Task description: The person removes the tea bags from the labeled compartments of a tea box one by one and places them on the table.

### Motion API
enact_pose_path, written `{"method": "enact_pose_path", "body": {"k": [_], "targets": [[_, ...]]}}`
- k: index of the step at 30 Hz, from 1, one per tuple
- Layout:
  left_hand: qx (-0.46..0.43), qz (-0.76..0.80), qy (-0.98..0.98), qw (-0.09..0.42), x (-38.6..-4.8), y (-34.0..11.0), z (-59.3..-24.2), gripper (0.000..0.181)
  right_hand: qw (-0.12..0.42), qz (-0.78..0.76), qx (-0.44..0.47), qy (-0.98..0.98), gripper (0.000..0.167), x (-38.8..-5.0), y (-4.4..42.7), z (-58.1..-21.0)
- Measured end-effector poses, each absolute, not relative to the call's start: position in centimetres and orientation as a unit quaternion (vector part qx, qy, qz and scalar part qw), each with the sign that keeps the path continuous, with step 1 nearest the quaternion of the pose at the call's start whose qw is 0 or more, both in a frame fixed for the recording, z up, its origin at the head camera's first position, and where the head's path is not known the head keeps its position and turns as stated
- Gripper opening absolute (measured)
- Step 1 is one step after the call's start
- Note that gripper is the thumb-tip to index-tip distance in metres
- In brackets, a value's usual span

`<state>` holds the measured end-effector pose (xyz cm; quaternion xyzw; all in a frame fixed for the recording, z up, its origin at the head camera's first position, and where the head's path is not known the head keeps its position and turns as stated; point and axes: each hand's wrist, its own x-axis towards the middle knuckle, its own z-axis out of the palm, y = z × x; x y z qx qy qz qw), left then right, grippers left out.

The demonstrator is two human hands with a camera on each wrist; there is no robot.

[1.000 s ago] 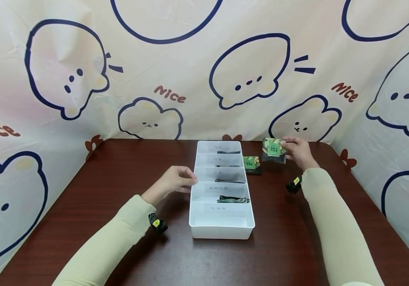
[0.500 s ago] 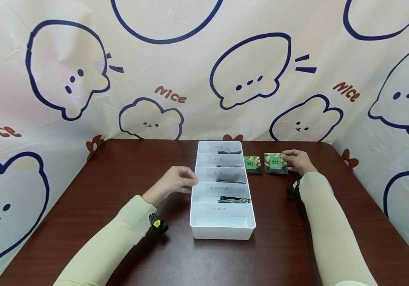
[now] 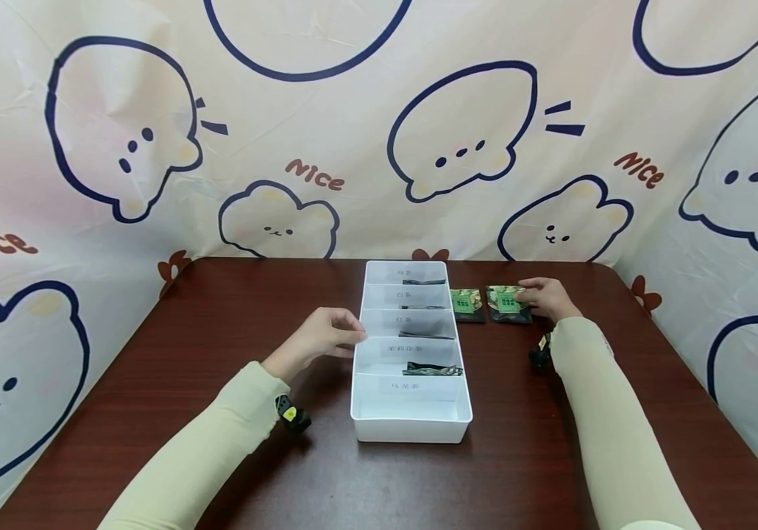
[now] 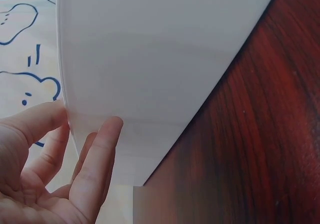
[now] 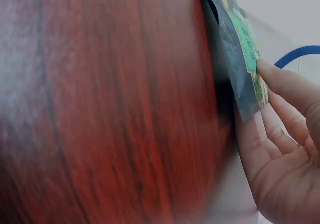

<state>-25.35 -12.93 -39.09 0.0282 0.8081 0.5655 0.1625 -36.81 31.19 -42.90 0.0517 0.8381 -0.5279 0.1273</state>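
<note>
A long white divided box (image 3: 412, 430) stands mid-table, its compartments labelled in Chinese characters for kinds of tea. My left hand (image 3: 326, 335) touches its left side with the fingertips; in the left wrist view, the thumb meets the rim and the fingers (image 4: 97, 159) lie along the outer wall. To the right of the box, my right hand (image 3: 549, 298) holds the right edge of a green and dark tea bag sachet (image 3: 506, 303), low at the table. The right wrist view shows the thumb (image 5: 287, 82) on the sachet's printed face. A second similar sachet (image 3: 466, 305) lies between it and the box.
Dark sachets stand in several compartments, such as a crumpled-looking one (image 3: 432, 369) in the second compartment from the front. The brown wooden table (image 3: 260, 471) ends at a cartoon-printed cloth (image 3: 366, 147) behind and at both sides.
The right hand has lowered its sachet from above the far right of the table down to beside the other one. My left hand has stayed at the box.
</note>
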Motion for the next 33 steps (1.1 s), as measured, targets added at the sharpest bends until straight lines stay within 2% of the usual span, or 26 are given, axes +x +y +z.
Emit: {"method": "enact_pose_path", "body": {"k": [10,20,33], "targets": [[0.03,0.568,0.807,0.162,-25.4,-13.0,-39.2,0.013,0.097,-0.475,0.045,0.874,0.056,-36.6,30.2,-42.7],[0.027,0.565,0.809,0.162,-25.5,-12.9,-39.2,0.012,0.087,-0.454,0.069,0.884,0.05,-36.3,29.5,-42.1],[0.034,0.568,0.807,0.159,-25.4,-13.0,-39.2,0.013,0.089,-0.442,0.062,0.891,0.053,-36.0,29.4,-41.9]]}}
